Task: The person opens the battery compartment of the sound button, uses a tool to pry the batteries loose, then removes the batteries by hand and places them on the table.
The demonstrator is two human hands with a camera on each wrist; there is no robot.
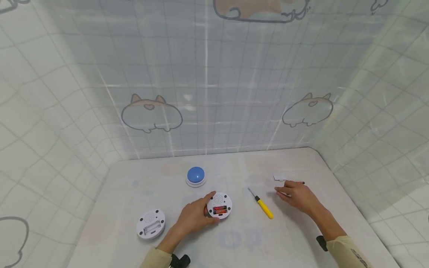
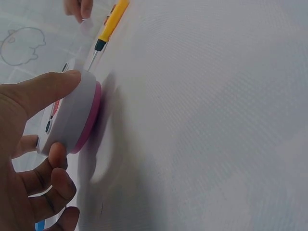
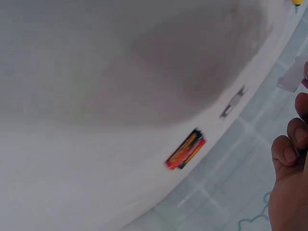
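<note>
My left hand (image 1: 196, 216) grips an upturned round button (image 1: 219, 205) by its rim, thumb on one side and fingers on the other. Its white underside shows speaker holes and two red-and-black batteries (image 1: 220, 210) in the open compartment; the pink part (image 2: 91, 118) faces the table in the left wrist view. My right hand (image 1: 298, 197) pinches a small whitish battery cover (image 3: 292, 74) between thumb and fingertips, over the right side of the table. Beyond that hand a second white cover (image 1: 279, 178) lies near loose batteries (image 3: 185, 150).
A yellow-handled screwdriver (image 1: 264, 208) lies between the hands. Behind the left hand stands a blue-topped button (image 1: 196, 175). Another upturned white button (image 1: 151, 224), its battery slot bare, sits at the left. Patterned curtain walls (image 1: 221, 123) border the table at the back and sides.
</note>
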